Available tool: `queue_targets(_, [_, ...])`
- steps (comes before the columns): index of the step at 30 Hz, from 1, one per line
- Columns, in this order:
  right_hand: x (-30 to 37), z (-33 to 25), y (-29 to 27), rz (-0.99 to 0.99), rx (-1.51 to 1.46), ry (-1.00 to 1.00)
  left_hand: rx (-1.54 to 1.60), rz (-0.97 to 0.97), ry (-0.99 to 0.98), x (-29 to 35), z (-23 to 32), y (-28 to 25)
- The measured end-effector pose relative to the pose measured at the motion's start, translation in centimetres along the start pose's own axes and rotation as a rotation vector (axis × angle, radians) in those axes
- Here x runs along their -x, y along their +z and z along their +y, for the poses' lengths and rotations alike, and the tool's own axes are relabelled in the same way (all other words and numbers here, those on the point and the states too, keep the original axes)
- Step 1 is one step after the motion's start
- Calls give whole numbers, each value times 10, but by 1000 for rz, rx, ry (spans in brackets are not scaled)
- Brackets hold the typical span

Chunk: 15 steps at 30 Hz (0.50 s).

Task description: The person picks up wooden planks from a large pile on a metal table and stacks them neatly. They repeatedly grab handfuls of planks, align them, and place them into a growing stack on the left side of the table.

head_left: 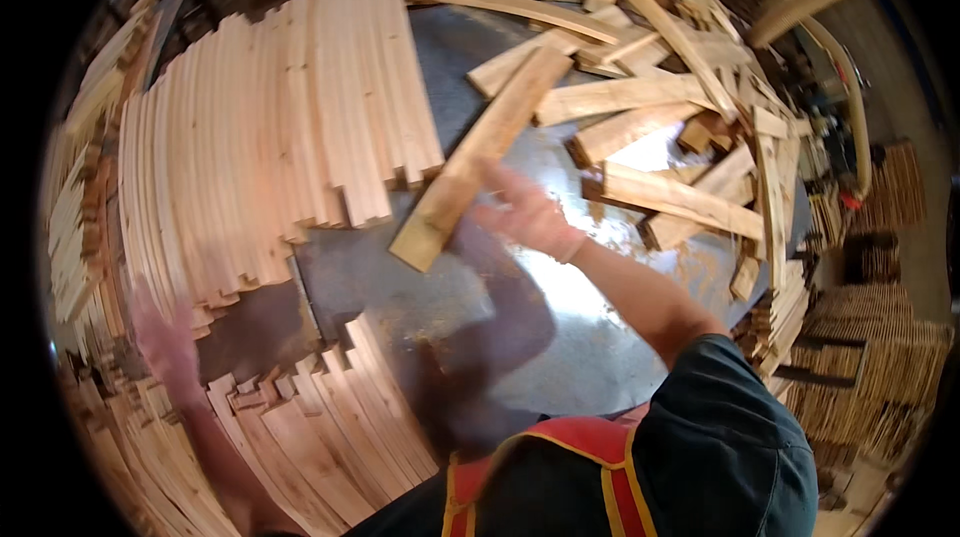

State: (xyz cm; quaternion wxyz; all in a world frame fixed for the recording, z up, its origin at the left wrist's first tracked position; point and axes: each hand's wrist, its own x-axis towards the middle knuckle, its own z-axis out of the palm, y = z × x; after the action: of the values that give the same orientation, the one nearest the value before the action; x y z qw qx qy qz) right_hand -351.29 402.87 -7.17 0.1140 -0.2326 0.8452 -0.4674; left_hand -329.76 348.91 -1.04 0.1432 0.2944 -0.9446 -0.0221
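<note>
My right hand (528, 215) is at the right edge of a single wooden board (482, 159) that lies slantwise on the grey metal table (460, 322). Its fingers look apart, their tips at the board's edge; I see no closed hold. At the left, my left hand (168, 342) is stretched out with fingers apart, blurred, beside the near left end of a wide row of pale wooden slats (270, 127). Nothing shows in it. A second, smaller batch of slats (330, 422) lies close to my body, right of my left forearm.
Loose wooden boards (680, 199) lie criss-cross in a heap on the table's right side. Stacks of thin wooden pieces (875, 357) stand beyond at the right. More stacked wood (75, 237) lines the far left. Sawdust speckles the metal.
</note>
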Motion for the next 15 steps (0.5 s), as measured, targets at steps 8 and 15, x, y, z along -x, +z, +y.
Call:
queue_targets(8, [106, 78, -262, -222, 1105, 547, 212, -334, 485, 193, 223, -12])
queue_targets(15, [184, 48, -235, -261, 790, -178, 93, -468, 786, 318, 421, 3])
